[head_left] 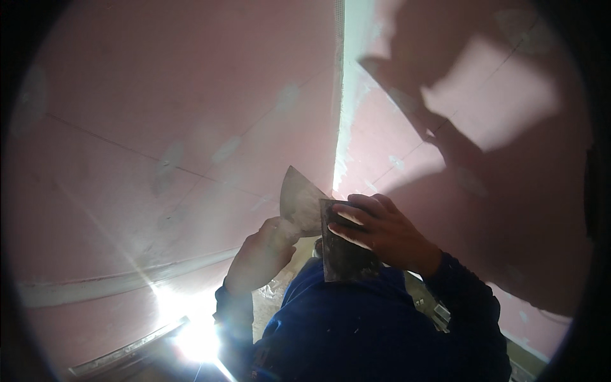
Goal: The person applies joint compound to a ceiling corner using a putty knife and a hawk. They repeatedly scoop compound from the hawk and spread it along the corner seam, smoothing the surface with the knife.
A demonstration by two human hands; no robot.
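My left hand (262, 253) is closed round a putty knife, whose grey blade (300, 198) flares upward from my fist to a pointed corner. In my right hand (385, 232) is a wide putty knife with a dark, smeared, rectangular blade (347, 261). Its fingers lie spread across the upper part of that blade, and its handle is hidden. The two blades are close together in front of my body, the dark one overlapping the right edge of the grey one. I cannot tell whether they touch.
Pink plasterboard walls (127, 178) meet at a corner with a whitish filled strip (347, 95). Pale filler patches (168, 159) dot the boards. A glaring lamp (197, 340) shines at lower left, beside a long rail (127, 350). Large shadows fall on the right wall (471, 95).
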